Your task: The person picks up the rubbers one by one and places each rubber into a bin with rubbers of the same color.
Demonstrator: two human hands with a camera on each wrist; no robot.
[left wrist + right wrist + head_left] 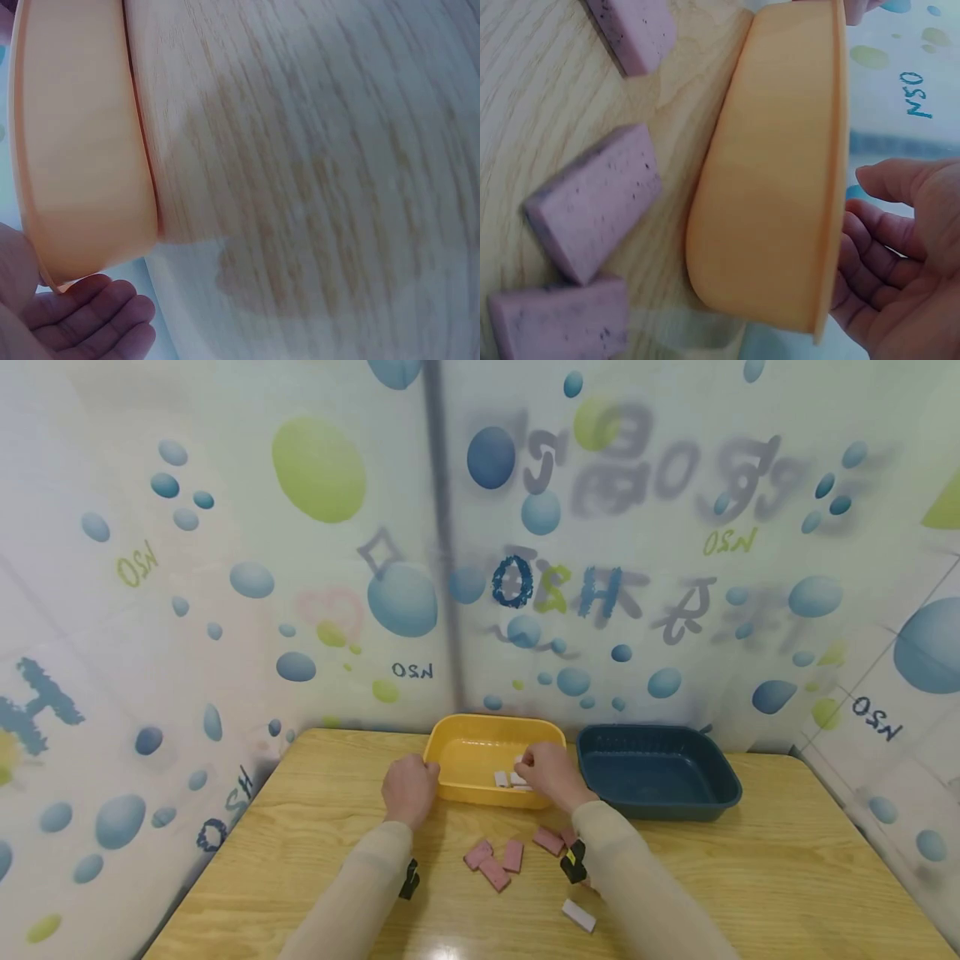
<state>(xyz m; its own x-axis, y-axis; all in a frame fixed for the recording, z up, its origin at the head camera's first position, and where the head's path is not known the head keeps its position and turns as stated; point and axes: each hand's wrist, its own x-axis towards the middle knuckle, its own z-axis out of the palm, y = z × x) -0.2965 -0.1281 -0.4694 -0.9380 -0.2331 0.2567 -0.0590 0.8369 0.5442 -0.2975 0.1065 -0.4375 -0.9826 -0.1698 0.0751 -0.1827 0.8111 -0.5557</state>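
Observation:
A yellow plastic basin [457,790] stands at the back of the table, with several small white blocks [502,778] inside near its front right. At its left end my left hand [411,791] grips the rim, thumb on one side and curled fingers [120,319] on the other. My right hand [553,770] hovers over the right part of the basin, partly hiding the white blocks. In the right wrist view its thumb and loosely bent fingers [866,247] are apart, with nothing seen between them, just beyond the rim.
Several speckled pink blocks [513,856] lie on the wooden table [300,860] in front of the basin, some partly behind the right forearm. A lone white block [579,916] lies nearer the front edge. To the right is a dark blue basin [660,810]. A patterned curtain [337,568] hangs behind.

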